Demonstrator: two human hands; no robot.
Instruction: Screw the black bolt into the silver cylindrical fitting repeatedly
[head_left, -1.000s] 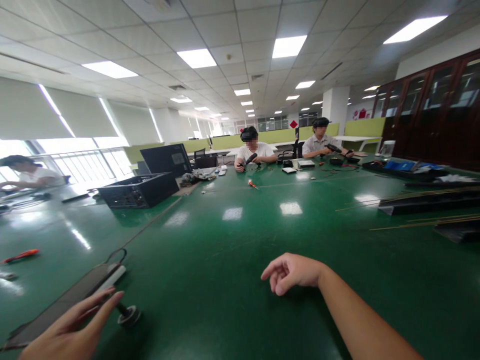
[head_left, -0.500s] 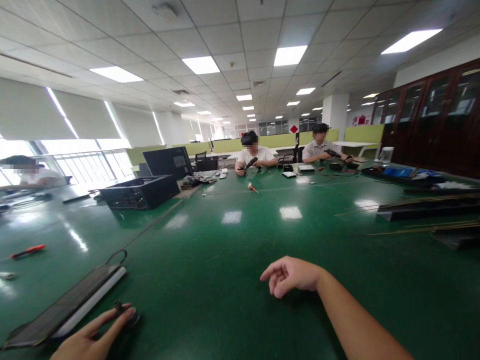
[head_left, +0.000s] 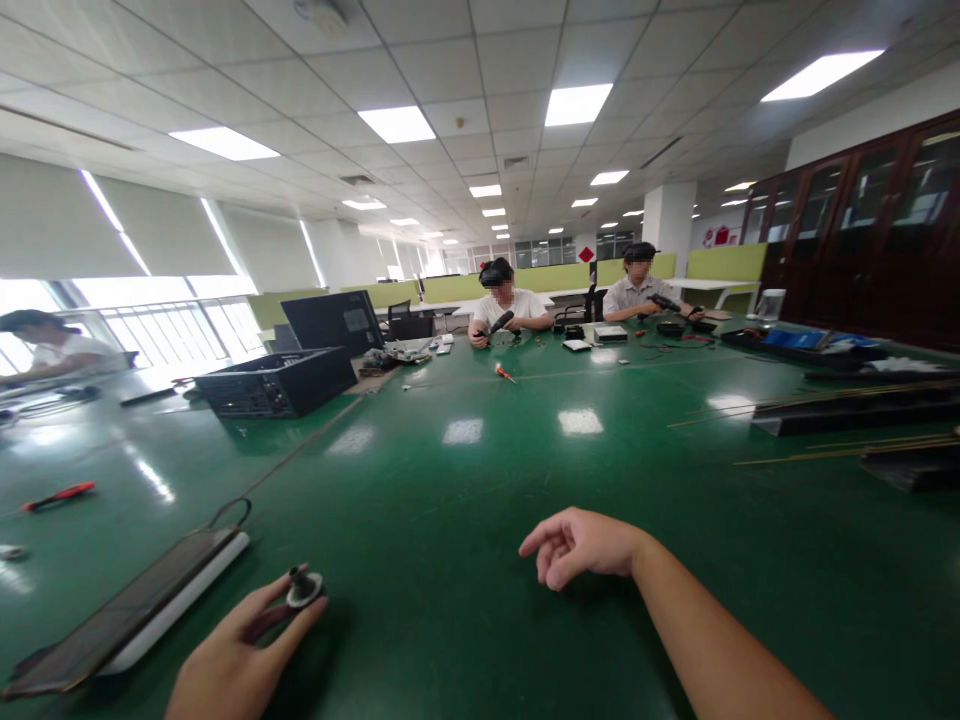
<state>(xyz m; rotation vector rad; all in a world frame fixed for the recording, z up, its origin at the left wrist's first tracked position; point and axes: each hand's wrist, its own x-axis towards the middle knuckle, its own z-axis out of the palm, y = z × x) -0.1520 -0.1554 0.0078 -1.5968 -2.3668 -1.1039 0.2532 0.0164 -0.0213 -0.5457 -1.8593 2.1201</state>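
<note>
Near the lower left, my left hand pinches a small round metal fitting between thumb and fingers. The fitting has a pale flange and a short dark tube pointing up; its underside is hidden. My right hand hovers over the green table, right of centre, index finger reaching forward and the other fingers loosely curled. Nothing shows in it. Left of my left hand lies a long flat dark pouch with a cord loop, beside a white strip.
A red screwdriver lies at the far left, another orange-red screwdriver farther ahead. An open black computer case stands back left. Dark trays with thin rods sit at right. Co-workers sit across the table.
My left hand has moved right and slightly away from me with the fitting, whose flange now shows more clearly. My right hand has stayed nearly still.
</note>
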